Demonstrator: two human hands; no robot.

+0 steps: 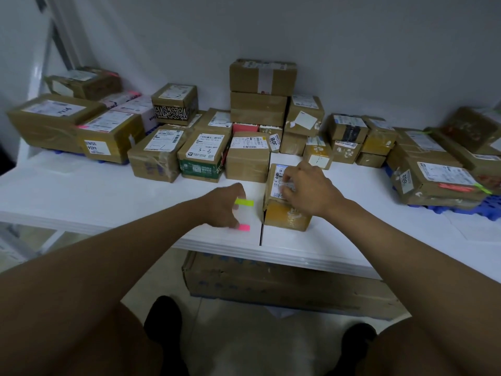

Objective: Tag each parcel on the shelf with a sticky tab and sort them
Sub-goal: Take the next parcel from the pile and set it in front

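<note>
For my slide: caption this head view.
Right hand on a small parcel; left hand holds sticky tabs.

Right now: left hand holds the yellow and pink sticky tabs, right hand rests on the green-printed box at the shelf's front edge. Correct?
Not quite. The head view shows the right hand on the small plain brown parcel, not the green-printed box. The left hand does hold the sticky tabs.

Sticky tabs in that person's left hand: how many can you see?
2. A yellow-green tab sticks out near the top of the left hand, and a pink tab near the bottom. The fingers may hide more.
</note>
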